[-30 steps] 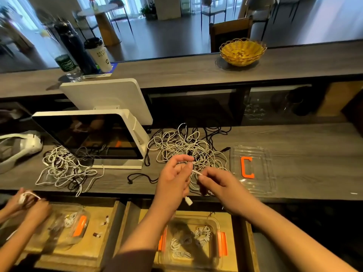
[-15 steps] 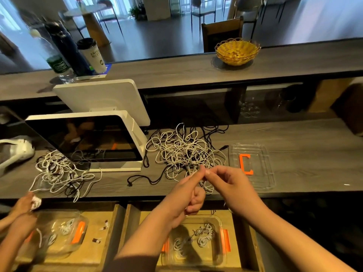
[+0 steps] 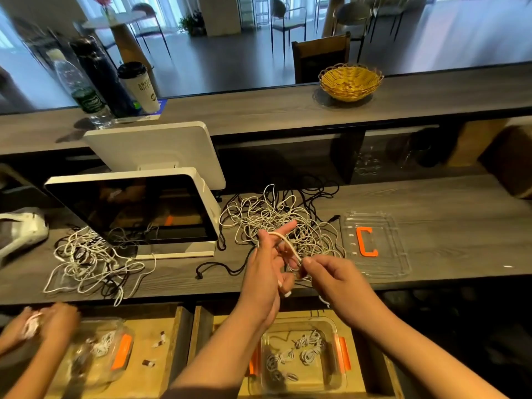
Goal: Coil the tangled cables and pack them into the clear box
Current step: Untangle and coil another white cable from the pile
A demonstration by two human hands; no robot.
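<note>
Head view, sole camera: left hand (image 3: 266, 264) raised over the counter edge, fingers partly extended, a white cable (image 3: 288, 244) looped over them; right hand (image 3: 331, 276) just beside it, thumb and fingertips pinching the same cable where it comes off the loop; winding of one coil judged under way. Tangled cable pile (image 3: 276, 223), white strands mixed with black, on the counter (image 3: 446, 208) behind the hands, largely unsorted; clear lid (image 3: 374, 246) with orange clip beside the pile. Clear box (image 3: 299, 355) in the open drawer below the hands, holding several small white coils, perhaps five, though blur forbids a firm count. Task judged early to middling: a few coils packed; the bulk of the pile left; lid not yet fitted.
</note>
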